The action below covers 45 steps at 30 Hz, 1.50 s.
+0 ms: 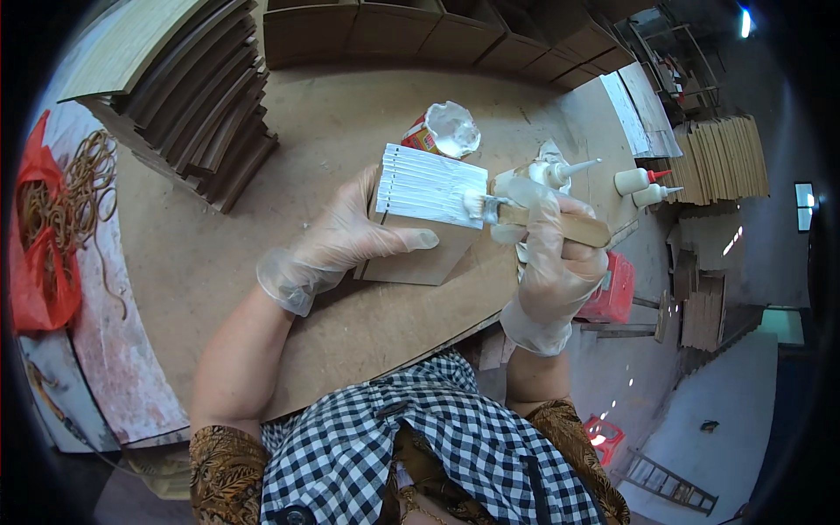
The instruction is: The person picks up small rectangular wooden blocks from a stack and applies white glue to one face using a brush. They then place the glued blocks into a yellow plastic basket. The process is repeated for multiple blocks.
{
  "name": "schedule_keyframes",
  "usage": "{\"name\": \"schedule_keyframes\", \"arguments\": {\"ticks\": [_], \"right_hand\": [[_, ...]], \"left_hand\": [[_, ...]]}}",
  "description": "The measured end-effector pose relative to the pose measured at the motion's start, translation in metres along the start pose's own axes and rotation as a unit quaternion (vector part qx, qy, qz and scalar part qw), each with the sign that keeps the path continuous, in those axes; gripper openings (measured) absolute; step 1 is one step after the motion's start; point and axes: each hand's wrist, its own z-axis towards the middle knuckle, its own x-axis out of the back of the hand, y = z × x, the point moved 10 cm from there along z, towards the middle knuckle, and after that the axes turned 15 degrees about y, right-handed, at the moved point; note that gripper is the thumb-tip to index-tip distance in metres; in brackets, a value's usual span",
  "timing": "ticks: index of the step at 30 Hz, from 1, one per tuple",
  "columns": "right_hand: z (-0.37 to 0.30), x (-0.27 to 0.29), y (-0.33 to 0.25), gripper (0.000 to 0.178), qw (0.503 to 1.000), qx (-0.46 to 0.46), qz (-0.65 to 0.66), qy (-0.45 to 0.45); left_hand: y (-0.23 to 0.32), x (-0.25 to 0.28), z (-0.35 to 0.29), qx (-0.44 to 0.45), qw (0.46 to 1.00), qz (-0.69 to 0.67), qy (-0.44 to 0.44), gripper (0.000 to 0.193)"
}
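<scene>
L hand [341, 232], in a clear glove, grips a brown block [407, 255] by its L side, thumb along the side facing the wearer. Block's over the mid part of the surface [210, 262], nr the near edge; can't tell if it's touching down. Its ribbed upper face is coated white. R hand [556, 267], also gloved, holds a brush [588, 230] by the wooden handle, bristles on the R end of that white face. Just behind block: open red tub [418, 138] w/ white stuff inside. White bottle [547, 173] w/ pointed nozzle just behind R hand, toward R edge. Tall stack of boards [197, 118] at far L corner; row of brown boxes [394, 35] along far edge.
</scene>
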Motion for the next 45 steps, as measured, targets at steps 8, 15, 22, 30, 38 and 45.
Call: {"name": "schedule_keyframes", "arguments": {"ticks": [8,15,22,30,38,45], "right_hand": [[-0.019,-0.064,-0.051,0.012,0.994,0.068,0.053,-0.066],[-0.014,-0.048,-0.033,0.012,0.98,-0.017,0.19,0.059],[0.008,0.0,-0.01,0.017,0.995,-0.075,0.046,0.043],[-0.01,-0.028,-0.017,0.017,0.999,-0.047,0.003,-0.013],[-0.018,-0.064,-0.052,0.015,0.989,0.078,0.115,-0.04],[0.02,0.007,-0.001,0.018,0.992,-0.093,0.05,0.073]], "left_hand": [[-0.003,0.004,0.004,-0.044,0.999,-0.025,-0.016,0.074],[-0.005,-0.002,-0.001,0.031,0.997,-0.056,-0.03,0.073],[-0.004,-0.001,0.002,0.004,1.0,-0.026,-0.013,0.072],[-0.003,0.0,0.0,0.005,0.999,-0.043,-0.022,0.073],[-0.008,-0.002,0.001,0.026,0.998,-0.019,-0.05,0.071],[-0.001,-0.003,0.002,0.0,1.0,-0.017,-0.009,0.07]]}}
